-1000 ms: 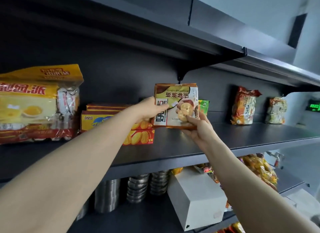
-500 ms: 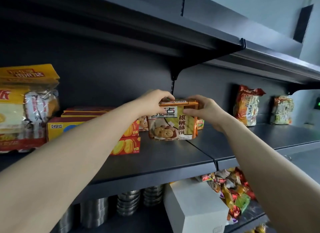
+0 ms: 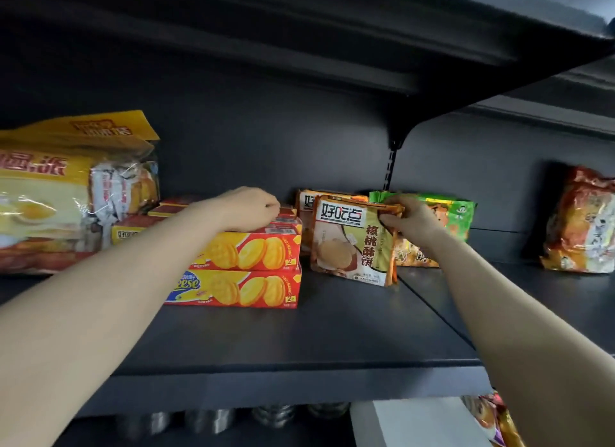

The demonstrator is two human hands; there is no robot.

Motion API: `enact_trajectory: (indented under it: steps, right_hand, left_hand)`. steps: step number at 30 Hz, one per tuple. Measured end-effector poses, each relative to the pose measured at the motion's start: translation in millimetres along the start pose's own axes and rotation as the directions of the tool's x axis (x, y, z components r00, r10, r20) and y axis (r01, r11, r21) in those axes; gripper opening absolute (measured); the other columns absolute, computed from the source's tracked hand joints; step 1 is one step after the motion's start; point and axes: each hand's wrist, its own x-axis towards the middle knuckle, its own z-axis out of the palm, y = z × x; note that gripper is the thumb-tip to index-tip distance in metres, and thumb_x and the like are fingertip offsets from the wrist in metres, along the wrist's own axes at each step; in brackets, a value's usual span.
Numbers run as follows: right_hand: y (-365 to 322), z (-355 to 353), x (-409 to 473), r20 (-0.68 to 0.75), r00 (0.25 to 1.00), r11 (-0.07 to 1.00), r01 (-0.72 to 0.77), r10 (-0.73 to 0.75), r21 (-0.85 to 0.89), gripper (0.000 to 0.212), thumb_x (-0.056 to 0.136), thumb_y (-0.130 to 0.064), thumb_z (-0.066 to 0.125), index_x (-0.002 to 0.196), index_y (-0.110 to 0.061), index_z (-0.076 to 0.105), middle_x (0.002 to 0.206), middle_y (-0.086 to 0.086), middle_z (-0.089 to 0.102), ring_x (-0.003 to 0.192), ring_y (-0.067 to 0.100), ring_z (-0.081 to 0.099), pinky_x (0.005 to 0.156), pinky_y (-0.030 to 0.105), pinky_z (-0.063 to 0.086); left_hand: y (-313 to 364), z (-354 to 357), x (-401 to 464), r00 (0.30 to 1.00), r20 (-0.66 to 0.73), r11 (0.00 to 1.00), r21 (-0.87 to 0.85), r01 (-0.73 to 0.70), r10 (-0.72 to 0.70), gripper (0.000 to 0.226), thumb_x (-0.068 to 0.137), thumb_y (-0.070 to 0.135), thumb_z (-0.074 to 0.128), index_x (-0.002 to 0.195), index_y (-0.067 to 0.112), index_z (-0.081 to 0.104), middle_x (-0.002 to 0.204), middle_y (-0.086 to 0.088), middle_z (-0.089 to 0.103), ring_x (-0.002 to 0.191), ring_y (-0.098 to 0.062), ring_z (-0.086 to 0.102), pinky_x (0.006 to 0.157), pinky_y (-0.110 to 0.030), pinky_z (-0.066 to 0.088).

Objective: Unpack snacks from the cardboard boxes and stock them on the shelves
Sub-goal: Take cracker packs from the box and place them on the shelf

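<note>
A brown and green walnut cookie pack (image 3: 349,243) stands upright on the dark shelf (image 3: 299,340), in front of a second pack of the same kind (image 3: 305,201). My right hand (image 3: 407,218) pinches its top right corner. My left hand (image 3: 248,208) rests with curled fingers on top of the stacked red and yellow cheese biscuit boxes (image 3: 243,270), just left of the pack. A green snack bag (image 3: 446,220) stands behind my right hand.
A large yellow bag of pies (image 3: 66,193) fills the shelf's left end. An orange snack bag (image 3: 582,223) stands at the far right. Another shelf hangs close overhead. Below are metal cans (image 3: 266,416), a white box (image 3: 416,423) and wrapped snacks (image 3: 496,420).
The cookie pack has been set down upright on the shelf. My left hand let go of it and moved onto the biscuit boxes. My right hand stays on the pack's top corner.
</note>
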Motion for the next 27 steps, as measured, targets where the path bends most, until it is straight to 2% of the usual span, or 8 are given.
enact_trajectory:
  steps: [3, 6, 10, 14, 17, 20, 23, 27]
  right_hand:
    - [-4.2, 29.2, 24.3, -0.078, 0.988, 0.933, 0.095, -0.130, -0.348, 0.029, 0.091, -0.014, 0.064, 0.119, -0.021, 0.068, 0.117, 0.015, 0.068, 0.106, 0.035, 0.063, 0.086, 0.036, 0.050]
    - [-2.6, 47.3, 37.8, -0.094, 0.981, 0.872, 0.105, -0.170, -0.477, 0.039, 0.093, -0.002, 0.052, 0.125, -0.021, 0.064, 0.122, 0.020, 0.065, 0.108, 0.039, 0.061, 0.086, 0.036, 0.047]
    - [3.7, 57.1, 42.4, -0.119, 0.960, 0.816, 0.146, -0.253, -0.560, 0.050, 0.089, 0.008, 0.049, 0.130, -0.018, 0.062, 0.136, 0.018, 0.054, 0.112, 0.042, 0.056, 0.090, 0.038, 0.044]
    - [7.6, 64.2, 39.1, -0.131, 0.931, 0.754, 0.187, -0.340, -0.630, 0.050, 0.089, 0.004, 0.055, 0.134, -0.017, 0.061, 0.133, 0.017, 0.057, 0.118, 0.043, 0.045, 0.093, 0.044, 0.043]
    - [6.4, 63.8, 32.9, -0.135, 0.919, 0.710, 0.187, -0.371, -0.678, 0.052, 0.087, 0.005, 0.055, 0.136, -0.016, 0.058, 0.132, 0.018, 0.056, 0.117, 0.044, 0.044, 0.092, 0.047, 0.043]
    - [1.7, 56.8, 23.0, -0.142, 0.911, 0.645, 0.157, -0.387, -0.747, 0.050, 0.088, -0.001, 0.057, 0.136, -0.014, 0.055, 0.133, 0.019, 0.053, 0.117, 0.044, 0.047, 0.094, 0.050, 0.043]
    - [-7.3, 47.6, 3.0, -0.133, 0.900, 0.622, 0.173, -0.415, -0.764, 0.035, 0.096, -0.018, 0.055, 0.131, -0.013, 0.056, 0.125, 0.018, 0.055, 0.110, 0.043, 0.051, 0.086, 0.049, 0.045]
    - [-26.0, 28.1, -43.0, -0.105, 0.889, 0.568, 0.191, -0.447, -0.800, 0.034, 0.098, -0.028, 0.052, 0.127, -0.012, 0.059, 0.121, 0.014, 0.059, 0.110, 0.040, 0.054, 0.083, 0.046, 0.043]
  left_hand:
    - [-8.0, 2.0, 1.6, 0.999, 0.018, 1.000, 0.010, 0.026, -0.026, 0.036, 0.100, 0.037, 0.043, 0.126, 0.028, 0.066, 0.136, 0.002, 0.059, 0.122, -0.022, 0.054, 0.098, -0.032, 0.044]
    - [-10.8, 2.1, 2.2, 0.999, 0.031, 0.999, -0.011, 0.044, -0.044, 0.035, 0.099, 0.038, 0.044, 0.122, 0.031, 0.068, 0.131, 0.005, 0.061, 0.116, -0.019, 0.056, 0.098, -0.035, 0.047]
    - [-10.7, 3.0, 3.6, 0.998, 0.024, 0.999, -0.011, 0.052, -0.052, 0.034, 0.097, 0.036, 0.045, 0.120, 0.030, 0.070, 0.128, 0.007, 0.063, 0.114, -0.018, 0.057, 0.095, -0.034, 0.048]
    - [-11.4, 4.2, 6.4, 0.998, 0.014, 0.998, -0.003, 0.056, -0.056, 0.034, 0.097, 0.037, 0.047, 0.122, 0.031, 0.069, 0.128, 0.008, 0.063, 0.111, -0.016, 0.058, 0.087, -0.031, 0.047]
    - [-11.5, 4.2, 8.4, 0.998, 0.015, 0.998, 0.013, 0.064, -0.064, 0.035, 0.097, 0.038, 0.047, 0.128, 0.033, 0.065, 0.133, 0.007, 0.060, 0.116, -0.018, 0.056, 0.084, -0.030, 0.043]
    - [-9.2, 2.6, 9.3, 0.998, 0.005, 0.997, 0.046, 0.065, -0.066, 0.038, 0.098, 0.039, 0.049, 0.133, 0.033, 0.060, 0.136, 0.005, 0.059, 0.119, -0.020, 0.056, 0.087, -0.033, 0.047]
    - [-1.9, 0.9, 7.3, 0.995, -0.087, 0.998, 0.056, 0.042, -0.037, 0.045, 0.097, 0.042, 0.051, 0.140, 0.031, 0.052, 0.137, 0.002, 0.058, 0.122, -0.024, 0.055, 0.097, -0.041, 0.049]
    - [25.0, 0.0, -5.9, 0.952, -0.297, 0.997, 0.038, -0.067, 0.075, 0.039, 0.097, 0.041, 0.051, 0.135, 0.030, 0.054, 0.131, 0.001, 0.060, 0.119, -0.028, 0.057, 0.095, -0.043, 0.050]
